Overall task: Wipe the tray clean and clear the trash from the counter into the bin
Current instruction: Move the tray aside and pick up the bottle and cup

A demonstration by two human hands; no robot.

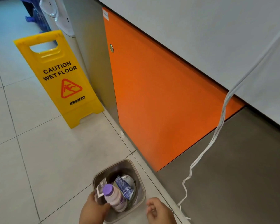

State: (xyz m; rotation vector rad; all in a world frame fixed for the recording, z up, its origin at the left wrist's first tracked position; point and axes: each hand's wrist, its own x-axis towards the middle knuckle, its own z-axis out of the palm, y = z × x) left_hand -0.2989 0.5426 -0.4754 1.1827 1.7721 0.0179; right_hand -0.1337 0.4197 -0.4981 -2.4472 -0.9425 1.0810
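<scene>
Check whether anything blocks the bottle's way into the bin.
Nothing visible does. The left hand holds the bottle directly over the open bin; a blue wrapper already lies inside. The right hand hovers off to the side.

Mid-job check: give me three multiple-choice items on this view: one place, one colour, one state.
1. The yellow plastic wet-floor sign stands: A on the pale tiled floor; B on a chair; C on a shelf.
2. The round cap of the small pale plastic bottle is: A red; B purple; C green.
3. The right hand: A grips a cloth; B holds nothing; C grips a cup.
Answers: A, its feet rest on the tiles; B, the cap shows purple over the small brown bin; B, its fingers curl loosely round nothing.
</scene>
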